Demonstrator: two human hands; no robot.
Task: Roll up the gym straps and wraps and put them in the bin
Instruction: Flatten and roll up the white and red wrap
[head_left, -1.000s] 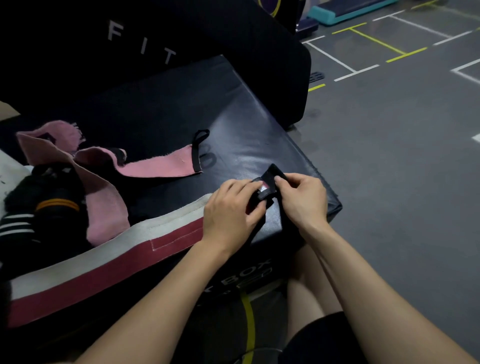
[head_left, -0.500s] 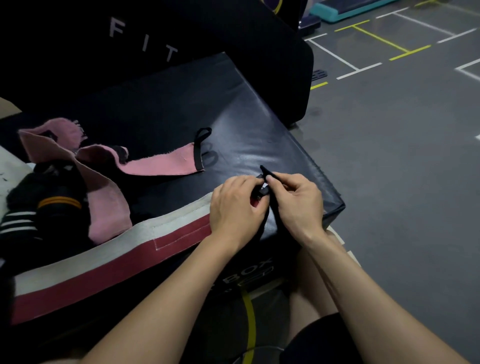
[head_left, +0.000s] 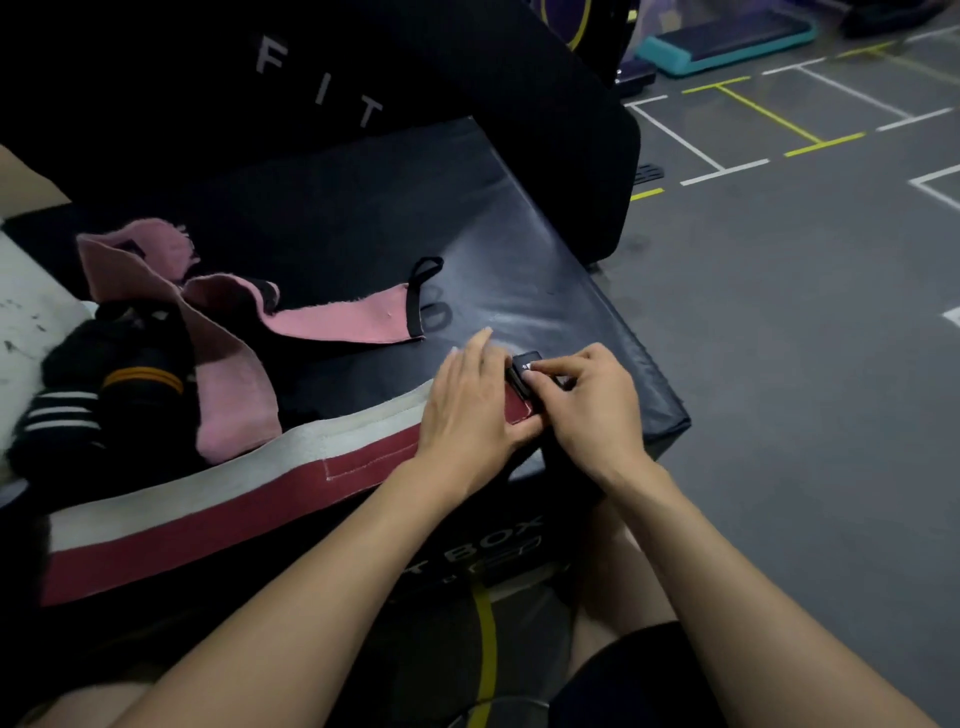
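A long red and white wrap (head_left: 218, 499) lies along the near edge of a black padded box (head_left: 519, 270). Its black tab end (head_left: 523, 374) is folded over at the right end of the wrap. My right hand (head_left: 592, 405) pinches that tab with thumb and fingers. My left hand (head_left: 467, 410) presses down on the wrap just left of the fold, its fingers nearly straight. A pink wrap (head_left: 332, 322) with a black loop lies unrolled behind them. A pile of black straps (head_left: 104, 395) with white and orange stripes sits at the left.
A taller black padded block (head_left: 363, 78) marked FIT stands behind the box. Grey gym floor (head_left: 810, 364) with white and yellow lines spreads to the right. A teal step platform (head_left: 727, 41) lies far back. A white surface (head_left: 26, 322) shows at the left edge.
The black tab end has been folded down onto the wrap. My left hand has flattened over the wrap, and both hands have shifted slightly toward the box's near edge.
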